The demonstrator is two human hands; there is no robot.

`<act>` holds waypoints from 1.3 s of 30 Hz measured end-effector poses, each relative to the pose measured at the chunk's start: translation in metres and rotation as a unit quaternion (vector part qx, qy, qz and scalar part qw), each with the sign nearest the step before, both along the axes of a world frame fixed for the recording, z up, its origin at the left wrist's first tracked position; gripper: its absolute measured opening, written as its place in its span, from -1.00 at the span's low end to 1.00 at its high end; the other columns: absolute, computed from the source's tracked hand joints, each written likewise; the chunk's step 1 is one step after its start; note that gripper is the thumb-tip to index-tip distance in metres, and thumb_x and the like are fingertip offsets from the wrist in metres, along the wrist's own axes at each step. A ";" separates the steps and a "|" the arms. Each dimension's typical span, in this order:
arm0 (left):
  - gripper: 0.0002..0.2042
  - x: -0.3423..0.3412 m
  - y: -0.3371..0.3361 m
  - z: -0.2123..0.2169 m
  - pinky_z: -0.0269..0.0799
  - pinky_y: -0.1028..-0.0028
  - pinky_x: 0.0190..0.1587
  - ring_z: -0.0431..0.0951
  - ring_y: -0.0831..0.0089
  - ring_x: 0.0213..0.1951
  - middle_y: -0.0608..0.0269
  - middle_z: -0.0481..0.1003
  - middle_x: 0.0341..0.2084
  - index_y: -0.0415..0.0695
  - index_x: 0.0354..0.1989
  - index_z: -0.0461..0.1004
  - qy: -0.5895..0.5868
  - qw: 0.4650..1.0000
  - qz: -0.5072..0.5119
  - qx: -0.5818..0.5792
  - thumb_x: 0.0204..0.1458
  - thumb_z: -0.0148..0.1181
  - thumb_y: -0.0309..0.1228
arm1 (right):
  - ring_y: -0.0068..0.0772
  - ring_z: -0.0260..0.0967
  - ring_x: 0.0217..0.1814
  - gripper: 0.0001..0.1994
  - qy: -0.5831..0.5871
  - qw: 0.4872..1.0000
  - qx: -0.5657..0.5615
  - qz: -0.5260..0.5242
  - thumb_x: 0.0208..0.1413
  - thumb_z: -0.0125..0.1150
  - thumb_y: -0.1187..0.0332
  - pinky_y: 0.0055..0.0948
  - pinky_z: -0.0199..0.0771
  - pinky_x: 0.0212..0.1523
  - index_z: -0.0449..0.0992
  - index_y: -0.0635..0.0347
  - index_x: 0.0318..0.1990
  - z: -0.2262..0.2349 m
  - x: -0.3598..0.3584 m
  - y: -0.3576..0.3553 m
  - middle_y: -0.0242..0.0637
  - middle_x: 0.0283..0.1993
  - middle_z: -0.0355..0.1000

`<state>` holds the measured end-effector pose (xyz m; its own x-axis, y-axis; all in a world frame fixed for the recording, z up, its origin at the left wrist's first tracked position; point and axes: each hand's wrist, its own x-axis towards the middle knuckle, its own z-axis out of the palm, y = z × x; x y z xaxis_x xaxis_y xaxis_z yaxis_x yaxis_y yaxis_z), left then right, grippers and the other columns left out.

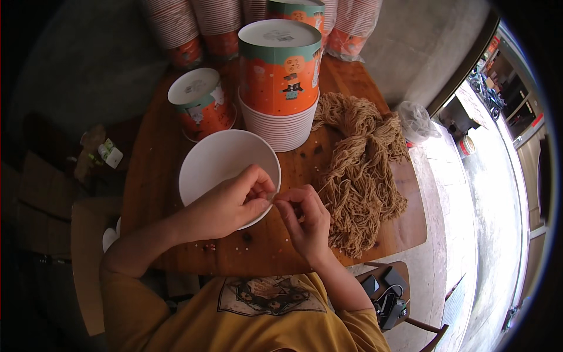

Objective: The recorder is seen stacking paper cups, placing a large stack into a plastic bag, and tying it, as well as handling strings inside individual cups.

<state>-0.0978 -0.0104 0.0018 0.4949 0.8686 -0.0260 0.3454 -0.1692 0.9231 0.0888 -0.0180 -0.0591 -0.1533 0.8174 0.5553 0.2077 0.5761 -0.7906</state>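
Observation:
A white-lined paper bucket (220, 152) stands tilted toward me near the table's front, its mouth facing up. My left hand (243, 196) reaches across it with curled fingers at the inner side of its right rim; thumb and fingers are closed together. Just outside that rim, my right hand (305, 220) pinches with thumb and forefinger, almost touching the left fingertips. Whatever lies between the fingertips is too small to make out. Right beside the right hand, a big bundle of tan twine (363, 182) is heaped on the table.
Behind the bucket rises a stack of orange-and-green paper buckets (278, 88), with a shorter upside-down one (202, 108) to its left. Bagged stacks (220, 20) line the wall. A crumpled plastic bag (416, 122) sits at the wooden table's (155, 170) right edge. A stool (399, 276) holds dark devices.

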 end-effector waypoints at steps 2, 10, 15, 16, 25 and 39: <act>-0.82 0.002 -0.004 0.009 0.40 0.51 -0.21 0.43 0.56 -0.30 0.26 0.38 -0.33 -0.22 -0.15 0.28 0.050 0.998 0.016 0.033 0.09 0.07 -0.59 | -0.40 0.36 -0.50 -0.83 -0.004 1.000 0.000 0.000 0.02 0.27 0.57 -0.49 0.38 -0.50 0.46 0.21 -0.23 0.000 0.000 0.000 -0.28 -0.35 0.40; -0.92 0.000 -0.002 0.006 0.39 0.44 -0.32 0.45 0.48 -0.38 0.26 0.40 -0.41 -0.21 -0.32 0.37 0.124 0.983 0.044 0.131 0.02 0.10 -0.59 | -0.39 0.41 -0.46 -0.84 -0.004 1.000 0.004 0.011 0.04 0.27 0.56 -0.50 0.44 -0.48 0.46 0.22 -0.22 -0.005 -0.001 -0.003 -0.28 -0.30 0.45; -0.91 -0.001 0.002 0.004 0.36 0.53 -0.25 0.39 0.58 -0.35 0.31 0.38 -0.41 -0.22 -0.34 0.36 0.015 0.999 0.027 0.020 0.04 0.15 -0.53 | -0.41 0.49 -0.42 -0.84 0.026 0.998 -0.060 0.021 0.06 0.26 0.55 -0.52 0.51 -0.43 0.45 0.22 -0.21 -0.007 0.000 -0.005 -0.28 -0.29 0.49; -0.91 -0.001 0.002 0.006 0.36 0.53 -0.25 0.39 0.58 -0.35 0.31 0.38 -0.41 -0.22 -0.34 0.36 0.015 0.999 0.026 0.020 0.04 0.15 -0.53 | -0.41 0.49 -0.42 -0.84 0.026 0.998 -0.060 0.020 0.06 0.26 0.55 -0.52 0.51 -0.43 0.45 0.22 -0.21 -0.008 0.000 -0.005 -0.28 -0.29 0.49; -0.89 0.006 -0.006 0.015 0.42 0.44 -0.32 0.49 0.43 -0.42 0.23 0.45 -0.44 -0.22 -0.29 0.33 0.061 0.996 0.035 0.048 0.09 0.14 -0.54 | -0.42 0.49 -0.41 -0.84 0.028 0.997 -0.073 0.028 0.06 0.26 0.54 -0.51 0.53 -0.42 0.45 0.23 -0.20 -0.009 0.002 -0.005 -0.29 -0.28 0.50; -0.93 0.007 -0.003 0.011 0.36 0.54 -0.15 0.42 0.57 -0.29 0.30 0.37 -0.35 -0.24 -0.27 0.40 0.037 0.995 0.036 0.090 0.08 0.11 -0.57 | -0.56 0.33 -0.51 -0.71 0.055 0.996 -0.059 0.027 -0.02 0.36 0.48 -0.57 0.36 -0.51 0.38 0.18 -0.16 -0.009 -0.002 -0.006 -0.34 -0.37 0.38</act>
